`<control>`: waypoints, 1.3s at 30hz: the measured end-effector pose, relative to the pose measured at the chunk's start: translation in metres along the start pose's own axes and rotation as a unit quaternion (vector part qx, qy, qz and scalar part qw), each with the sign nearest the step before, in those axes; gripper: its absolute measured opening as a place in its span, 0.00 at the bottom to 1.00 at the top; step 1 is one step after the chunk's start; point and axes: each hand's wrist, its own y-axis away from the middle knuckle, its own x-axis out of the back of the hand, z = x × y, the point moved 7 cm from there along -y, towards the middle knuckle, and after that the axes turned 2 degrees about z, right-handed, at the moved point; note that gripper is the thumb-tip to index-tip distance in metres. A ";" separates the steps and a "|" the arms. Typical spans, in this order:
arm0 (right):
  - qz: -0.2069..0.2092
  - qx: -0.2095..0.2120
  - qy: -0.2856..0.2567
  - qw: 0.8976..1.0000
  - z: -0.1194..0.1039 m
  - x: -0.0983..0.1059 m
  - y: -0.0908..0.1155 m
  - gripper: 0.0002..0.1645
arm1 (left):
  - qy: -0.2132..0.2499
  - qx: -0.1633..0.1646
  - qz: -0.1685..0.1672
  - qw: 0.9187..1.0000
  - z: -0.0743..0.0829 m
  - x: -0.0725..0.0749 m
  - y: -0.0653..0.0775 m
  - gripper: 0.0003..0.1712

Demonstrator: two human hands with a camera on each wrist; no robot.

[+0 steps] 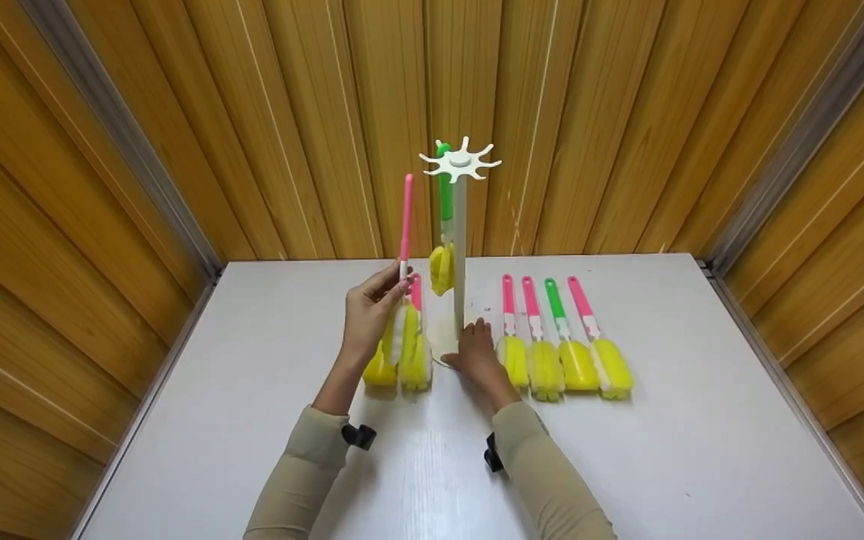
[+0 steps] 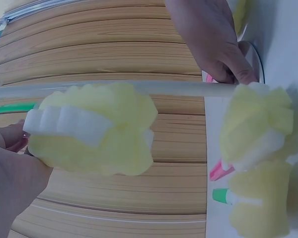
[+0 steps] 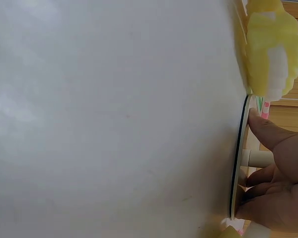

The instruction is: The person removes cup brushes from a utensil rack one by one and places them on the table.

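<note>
My left hand (image 1: pixel 366 313) pinches a pink-handled sponge brush (image 1: pixel 406 217) at its white neck, handle up. Its yellow and white sponge head (image 2: pixel 94 131) hangs below the fingers, beside the pole. A stand (image 1: pixel 460 247) rises upright from a round base (image 1: pixel 442 337), topped by a white ring of curved hooks. From one hook at the back left hangs a green-handled sponge brush (image 1: pixel 445 196). Low at the stand, my right hand (image 1: pixel 480 355) presses on the base, thumb and fingers spread to either side of the pole.
Two sponge brushes lie left of the stand, one pink-handled (image 1: pixel 417 366), one green-handled (image 2: pixel 260 201), partly behind my left hand. Right of it several more lie in a row, including a green-handled one (image 1: pixel 578 364). Wood-patterned walls (image 1: pixel 589 127) enclose the white table (image 1: pixel 702 420).
</note>
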 end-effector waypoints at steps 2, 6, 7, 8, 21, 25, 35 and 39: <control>-0.002 -0.002 -0.001 1.000 -0.001 0.000 0.002 0.52 | -0.011 0.007 0.004 1.000 -0.003 0.004 0.001 0.23; -0.003 -0.011 -0.004 1.000 -0.003 0.003 0.003 0.53 | -0.025 0.004 0.004 1.000 -0.007 0.009 0.003 0.23; -0.003 -0.013 -0.004 1.000 -0.003 0.003 0.003 0.53 | -0.028 0.005 0.006 1.000 -0.008 0.011 0.004 0.22; -0.004 -0.013 -0.002 1.000 -0.004 0.003 0.003 0.52 | -0.032 0.006 0.007 0.999 -0.006 0.012 0.005 0.22; -0.034 -0.043 -0.009 0.998 0.000 0.000 0.002 0.53 | -0.044 0.037 0.051 0.997 -0.023 0.038 0.004 0.22; -0.025 -0.039 -0.012 0.999 -0.002 0.000 0.002 0.53 | -0.044 0.039 0.053 0.997 -0.028 0.046 0.010 0.22; -0.022 -0.032 -0.008 0.999 -0.001 0.000 0.002 0.53 | -0.082 0.039 0.090 0.992 -0.037 0.069 0.017 0.21; -0.015 -0.018 0.004 1.000 -0.004 0.001 0.002 0.52 | -0.107 0.045 0.101 0.988 -0.041 0.078 0.019 0.21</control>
